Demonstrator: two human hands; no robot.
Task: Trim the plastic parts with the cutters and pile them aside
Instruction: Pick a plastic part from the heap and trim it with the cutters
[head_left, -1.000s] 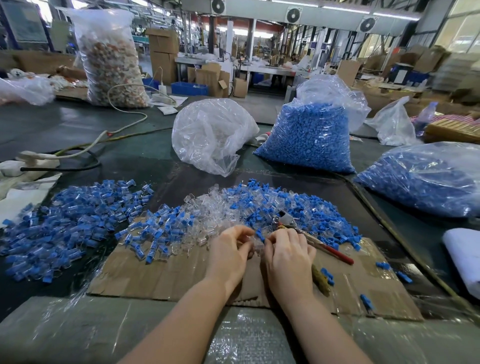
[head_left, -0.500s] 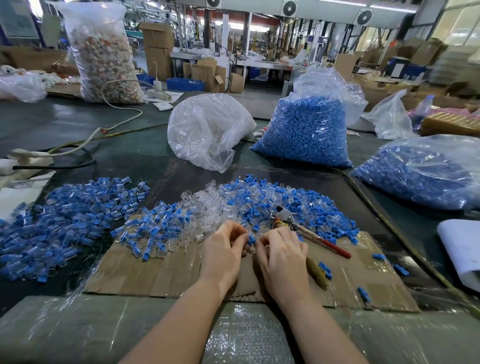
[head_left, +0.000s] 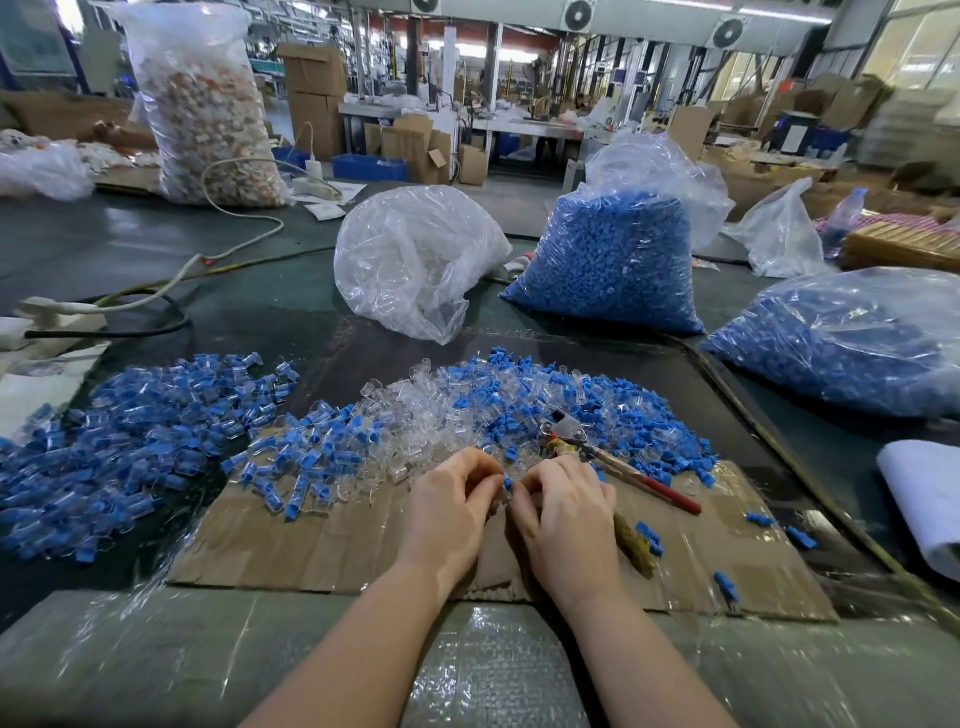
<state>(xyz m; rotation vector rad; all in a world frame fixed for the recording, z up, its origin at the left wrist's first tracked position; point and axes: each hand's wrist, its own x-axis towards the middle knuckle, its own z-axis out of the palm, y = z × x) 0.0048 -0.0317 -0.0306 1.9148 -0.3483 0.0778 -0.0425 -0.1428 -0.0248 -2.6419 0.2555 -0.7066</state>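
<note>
— What's taking up all that room at the back of the table?

— Bags, mostly. A tall clear sack (head_left: 208, 109) of pale and orange bits stands far left. Nearer the middle, a crumpled clear bag (head_left: 415, 260) slumps beside a bag packed with blue pieces (head_left: 613, 260), and another bag of blue (head_left: 841, 343) lies over on the right.

— And in front of the person?

— A sheet of cardboard (head_left: 322, 551) lies flat on the dark table (head_left: 130, 249). Across its far edge spreads a heap of clear and blue plastic parts (head_left: 467, 405). To the left, off the cardboard, sits a separate pile of blue-and-clear parts (head_left: 119, 447).

— Where are the cutters?

— The cutters (head_left: 613, 460) lie on the right side of the heap, metal head pointing away, red handle on the cardboard, just beyond the right hand. Nobody's holding them.

— So what are the hands doing?

— They're together at the near edge of the heap. The left hand (head_left: 452, 506) has its fingers curled, tips pinching a small blue part (head_left: 508, 484). The right hand (head_left: 563, 512) meets it there, fingertips curled onto the same piece.

— Anything smaller?

— A few stray blue bits (head_left: 727, 584) lie scattered on the cardboard's right side.
</note>
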